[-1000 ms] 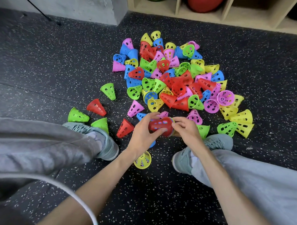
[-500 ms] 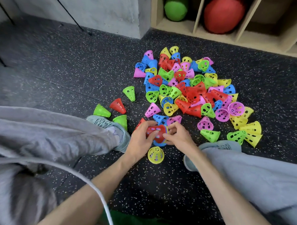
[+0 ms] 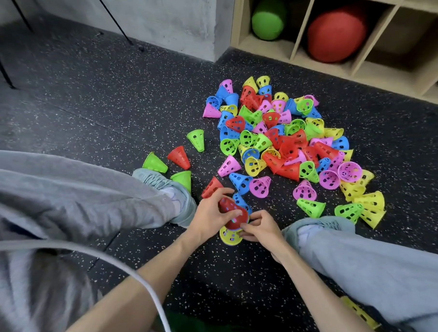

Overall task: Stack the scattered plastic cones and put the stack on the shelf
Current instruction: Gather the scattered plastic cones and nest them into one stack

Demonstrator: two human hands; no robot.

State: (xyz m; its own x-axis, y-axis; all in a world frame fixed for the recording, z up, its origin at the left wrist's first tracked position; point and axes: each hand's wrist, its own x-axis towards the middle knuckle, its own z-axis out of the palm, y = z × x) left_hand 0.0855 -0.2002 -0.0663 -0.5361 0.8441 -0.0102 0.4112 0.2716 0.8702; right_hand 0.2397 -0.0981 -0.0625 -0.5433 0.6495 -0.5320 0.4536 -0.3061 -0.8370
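Currently left hand grips red cone, fingers curled round it, low centre of frame. Right hand pinches yellow cone beneath, likely for nesting. Loose cones heaped mid-frame on floor; shelf upper right.

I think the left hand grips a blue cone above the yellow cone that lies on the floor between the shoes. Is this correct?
Not quite: the colour is wrong. In the head view the left hand grips a red cone, not a blue one, above the yellow cone on the floor between the shoes.
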